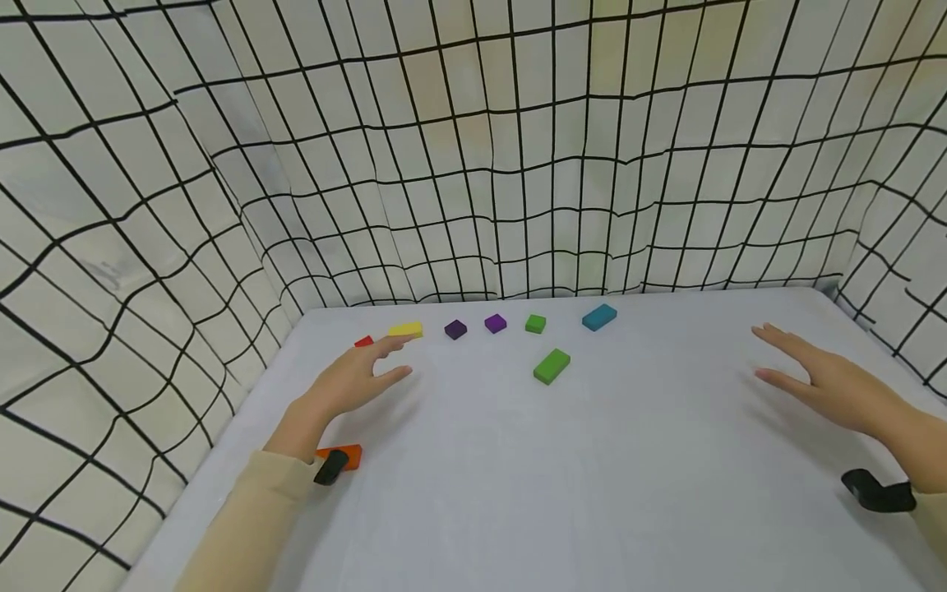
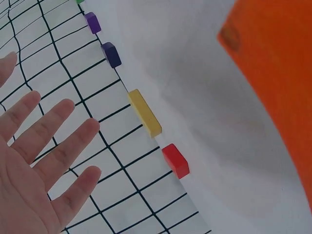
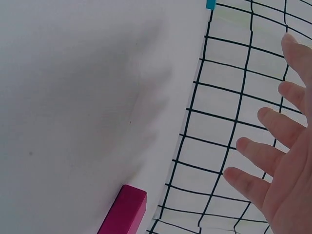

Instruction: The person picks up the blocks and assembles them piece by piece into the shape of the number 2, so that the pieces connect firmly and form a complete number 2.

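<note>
My left hand [image 1: 344, 382] hovers over the left side of the white table, fingers extended and holding nothing. Just beyond its fingertips in the head view lie a yellow block [image 1: 405, 330] and a red block [image 1: 363, 341], the red one partly covered by the hand. An orange block [image 1: 351, 457] sits beneath the left wrist and looms large in the left wrist view. Over the right side, my right hand [image 1: 836, 386] is held up with its fingers spread and nothing in them. A magenta block [image 3: 124, 212] shows below it in the right wrist view, hidden in the head view.
Along the table's back lie a dark purple block [image 1: 455, 330], a purple block [image 1: 496, 323], a small green block [image 1: 536, 324] and a blue block [image 1: 599, 317]. A longer green block [image 1: 552, 367] lies nearer. White walls with black netting [image 1: 518, 173] enclose the table.
</note>
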Available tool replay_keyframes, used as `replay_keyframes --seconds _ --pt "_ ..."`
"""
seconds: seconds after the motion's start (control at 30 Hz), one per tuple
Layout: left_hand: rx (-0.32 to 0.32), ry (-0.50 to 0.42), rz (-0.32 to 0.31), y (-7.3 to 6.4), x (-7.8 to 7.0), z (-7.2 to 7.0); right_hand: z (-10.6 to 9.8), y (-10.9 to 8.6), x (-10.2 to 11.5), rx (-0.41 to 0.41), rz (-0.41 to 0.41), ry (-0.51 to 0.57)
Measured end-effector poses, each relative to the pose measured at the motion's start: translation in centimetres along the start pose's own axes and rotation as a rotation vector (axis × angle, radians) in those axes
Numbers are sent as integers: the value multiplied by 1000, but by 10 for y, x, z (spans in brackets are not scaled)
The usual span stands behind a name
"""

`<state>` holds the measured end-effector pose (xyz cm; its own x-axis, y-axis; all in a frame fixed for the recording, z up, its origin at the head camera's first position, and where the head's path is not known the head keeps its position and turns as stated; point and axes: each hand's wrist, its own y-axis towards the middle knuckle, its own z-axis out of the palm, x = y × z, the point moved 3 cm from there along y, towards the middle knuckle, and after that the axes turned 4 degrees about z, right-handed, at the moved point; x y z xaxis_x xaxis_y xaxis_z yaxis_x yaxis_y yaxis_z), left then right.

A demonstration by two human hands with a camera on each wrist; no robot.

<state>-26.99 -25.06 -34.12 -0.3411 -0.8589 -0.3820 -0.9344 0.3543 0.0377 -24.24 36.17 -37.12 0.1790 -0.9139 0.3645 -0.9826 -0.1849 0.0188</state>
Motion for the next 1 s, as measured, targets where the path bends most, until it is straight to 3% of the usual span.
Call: replay_keyframes --seconds 0.23,0.5,0.7,1.0 --pt "23 -65 20 -11 8 -8 -2 -9 -13 1 66 -40" --pt "31 -90 29 -16 14 -9 -6 -16 -27 -40 64 -79" --pt "80 -121 40 -23 21 -13 -9 -19 -38 -33 77 -60" --pt "172 -173 22 -44 35 -16 -12 -19 -58 -21 84 -94"
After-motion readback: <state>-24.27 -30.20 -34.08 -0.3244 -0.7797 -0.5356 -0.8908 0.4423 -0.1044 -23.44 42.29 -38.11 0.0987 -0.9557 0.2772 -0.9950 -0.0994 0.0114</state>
